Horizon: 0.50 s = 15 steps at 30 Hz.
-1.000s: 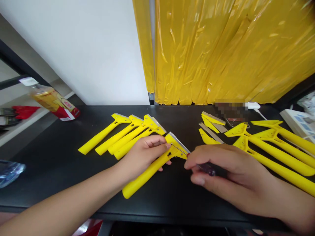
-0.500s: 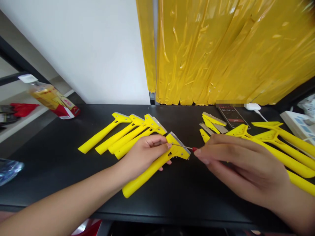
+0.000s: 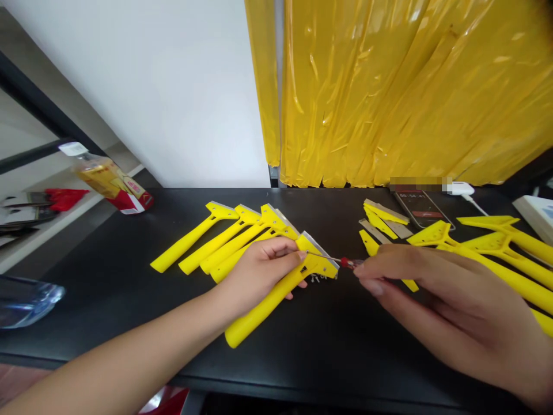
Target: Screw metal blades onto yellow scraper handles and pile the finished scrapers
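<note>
Now we see small metal screws [image 3: 315,279] on the black table [image 3: 367,357], at six o'clock from the head of the yellow scraper [image 3: 317,264]. Our right hand [image 3: 444,300] has moved toward three o'clock, and its fingertips [image 3: 367,271] now pinch the small screwdriver [image 3: 345,263], so its red part shows.

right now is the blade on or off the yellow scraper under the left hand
On: a metal blade sits along the head of the yellow scraper under the left hand; whether it is fastened tight cannot be told.
</note>
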Each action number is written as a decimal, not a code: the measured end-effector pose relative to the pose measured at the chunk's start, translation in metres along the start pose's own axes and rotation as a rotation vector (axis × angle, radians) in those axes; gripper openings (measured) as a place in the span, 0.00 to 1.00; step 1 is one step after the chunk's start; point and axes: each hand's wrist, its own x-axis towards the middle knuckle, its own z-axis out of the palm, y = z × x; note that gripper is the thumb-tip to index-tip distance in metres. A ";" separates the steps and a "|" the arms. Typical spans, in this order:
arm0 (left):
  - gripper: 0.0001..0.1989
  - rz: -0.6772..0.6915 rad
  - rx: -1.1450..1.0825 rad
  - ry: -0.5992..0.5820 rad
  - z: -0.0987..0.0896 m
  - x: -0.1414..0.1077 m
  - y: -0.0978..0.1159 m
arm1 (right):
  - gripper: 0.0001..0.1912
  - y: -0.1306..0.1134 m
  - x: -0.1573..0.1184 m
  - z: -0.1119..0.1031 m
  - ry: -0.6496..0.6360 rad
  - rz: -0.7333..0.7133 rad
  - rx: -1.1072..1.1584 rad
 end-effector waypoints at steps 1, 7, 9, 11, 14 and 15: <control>0.13 0.004 0.003 -0.002 -0.001 0.000 0.000 | 0.11 -0.001 -0.001 0.000 -0.020 0.017 0.043; 0.14 0.012 0.001 -0.005 -0.003 0.003 -0.002 | 0.06 0.001 -0.002 0.003 0.037 0.010 0.003; 0.14 0.006 0.006 0.006 -0.003 0.003 -0.002 | 0.05 0.004 -0.001 0.003 0.068 0.006 -0.022; 0.14 0.005 0.011 0.019 -0.003 0.003 -0.001 | 0.06 0.005 0.000 0.002 0.047 0.018 0.015; 0.14 0.018 0.008 0.011 -0.004 0.003 -0.001 | 0.10 0.004 0.000 0.000 -0.052 0.066 0.178; 0.15 0.021 0.008 0.006 -0.004 0.003 -0.001 | 0.12 0.003 0.000 0.000 -0.081 0.090 0.232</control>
